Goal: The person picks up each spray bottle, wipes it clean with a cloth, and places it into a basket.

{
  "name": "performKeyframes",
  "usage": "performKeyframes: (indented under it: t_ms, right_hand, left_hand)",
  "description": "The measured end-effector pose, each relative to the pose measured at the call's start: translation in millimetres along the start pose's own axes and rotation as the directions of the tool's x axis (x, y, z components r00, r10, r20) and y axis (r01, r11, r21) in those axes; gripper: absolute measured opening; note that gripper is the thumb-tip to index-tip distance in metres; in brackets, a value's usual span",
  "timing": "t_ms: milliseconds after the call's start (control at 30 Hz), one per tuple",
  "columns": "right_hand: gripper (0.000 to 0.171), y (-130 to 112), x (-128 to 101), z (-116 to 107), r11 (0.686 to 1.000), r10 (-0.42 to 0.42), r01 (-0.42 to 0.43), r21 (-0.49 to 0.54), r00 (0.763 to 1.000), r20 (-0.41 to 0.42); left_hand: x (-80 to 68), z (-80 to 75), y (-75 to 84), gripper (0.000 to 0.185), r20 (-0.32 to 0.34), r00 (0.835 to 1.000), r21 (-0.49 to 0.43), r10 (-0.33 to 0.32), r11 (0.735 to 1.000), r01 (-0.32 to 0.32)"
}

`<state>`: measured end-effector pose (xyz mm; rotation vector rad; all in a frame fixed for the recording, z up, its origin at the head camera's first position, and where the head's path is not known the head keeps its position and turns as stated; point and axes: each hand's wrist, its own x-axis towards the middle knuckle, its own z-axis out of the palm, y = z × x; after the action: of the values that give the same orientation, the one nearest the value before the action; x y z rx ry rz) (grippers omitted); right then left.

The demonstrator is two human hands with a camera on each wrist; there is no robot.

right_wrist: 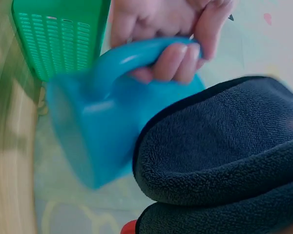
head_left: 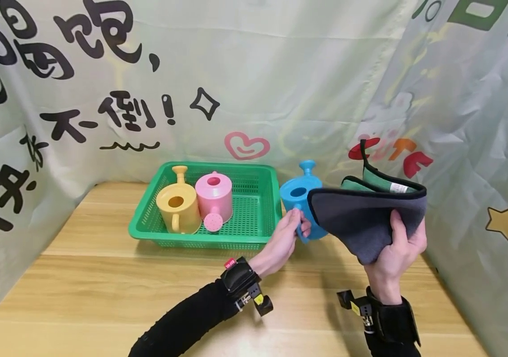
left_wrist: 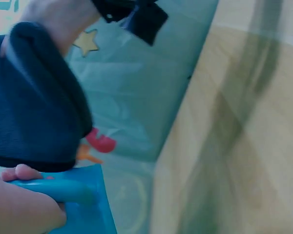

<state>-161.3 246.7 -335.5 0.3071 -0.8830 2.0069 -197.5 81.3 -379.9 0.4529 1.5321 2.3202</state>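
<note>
Left hand (head_left: 286, 237) curls round the handle of a blue watering can (head_left: 297, 197), holding it just off the right-hand edge of a green basket (head_left: 147, 233), while the right hand (head_left: 398, 253) pinches a folded grey cloth (head_left: 361, 218) with a black hem and green backing, thumb on top, draped against the can's right flank.

At far left on the wooden counter (head_left: 102, 292), the basket holds a yellow watering can (head_left: 177, 203) and a pink one (head_left: 214, 197), side by side and upright. The blue can sits to their right, outside the basket and close to the printed backdrop, its spout rising behind.

From the right wrist view, fingers (right_wrist: 178, 61) wrap fully through the blue handle and the cloth's thick fold presses on the can's body. Whether the can's base rests on the counter cannot be told.

Wiping here looks best done with a firm hold on the handle so the can does not twist, the cloth kept flat against the curved wall and drawn round it, not bunched.
</note>
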Motion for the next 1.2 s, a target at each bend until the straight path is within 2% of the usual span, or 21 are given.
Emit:
performKeyframes:
  t_ms: [100, 200, 300, 400, 500, 667, 733, 867, 967, 1067, 1200]
  right_hand:
    - [0.031, -1.2, -0.6, 1.7, 0.999, 0.007, -0.006, 0.036, 1.000, -0.020]
    - [0.032, 0.3, -2.5, 3.2, 0.999, 0.020, -0.018, 0.046, 0.999, -0.043]
    - [0.031, 5.2, -5.8, 4.8, 0.999, 0.019, -0.018, 0.030, 0.999, -0.046]
    - [0.028, 11.4, -11.0, 7.3, 1.000, 0.008, -0.009, -0.017, 0.999, -0.043]
    - [0.024, 18.2, -17.9, 12.8, 0.997, -0.007, 0.004, -0.077, 0.999, -0.039]
    - [0.026, 32.1, -31.1, 28.3, 0.990, -0.018, 0.014, -0.140, 0.999, -0.030]
    - [0.029, 38.4, -37.4, 34.8, 0.984, -0.013, 0.012, -0.177, 1.000, -0.002]
    - [0.031, 48.5, -53.0, 44.5, 0.952, 0.007, 0.017, -0.307, 0.997, 0.078]
    - [0.033, 51.7, -62.6, 49.0, 0.920, 0.045, 0.015, -0.392, 0.989, 0.142]
    - [0.035, 51.2, -67.0, 51.8, 0.911, 0.142, -0.054, -0.410, 0.972, 0.187]
    - [0.036, 49.6, -69.0, 52.4, 0.876, 0.283, -0.168, -0.453, 0.938, 0.201]
  left_hand:
    - [-6.0, -4.4, 12.7, 0.026, -0.028, 0.996, 0.013, 0.090, 0.996, -0.090]
    - [-11.6, -8.2, 22.8, 0.030, -0.054, 0.984, 0.012, 0.168, 0.986, -0.168]
    - [-18.8, -10.0, 31.3, 0.036, -0.062, 0.974, 0.007, 0.217, 0.976, -0.217]
    - [-27.4, -13.7, 36.3, 0.041, -0.052, 0.964, 0.052, 0.261, 0.965, -0.258]
    - [-37.1, -19.1, 39.8, 0.044, -0.045, 0.946, 0.142, 0.321, 0.939, -0.312]
    - [-52.6, -26.5, 44.3, 0.045, -0.021, 0.907, 0.257, 0.420, 0.879, -0.401]
    - [-58.0, -27.9, 45.1, 0.045, -0.007, 0.901, 0.293, 0.434, 0.862, -0.413]
    - [-67.5, -29.5, 45.5, 0.041, 0.032, 0.901, 0.393, 0.433, 0.823, -0.409]
    - [-72.3, -31.0, 47.0, 0.034, 0.019, 0.898, 0.481, 0.440, 0.783, -0.394]
    - [-74.6, -32.3, 49.6, 0.029, -0.009, 0.891, 0.547, 0.454, 0.748, -0.376]
    - [-75.4, -32.8, 51.5, 0.028, -0.004, 0.879, 0.589, 0.476, 0.712, -0.383]
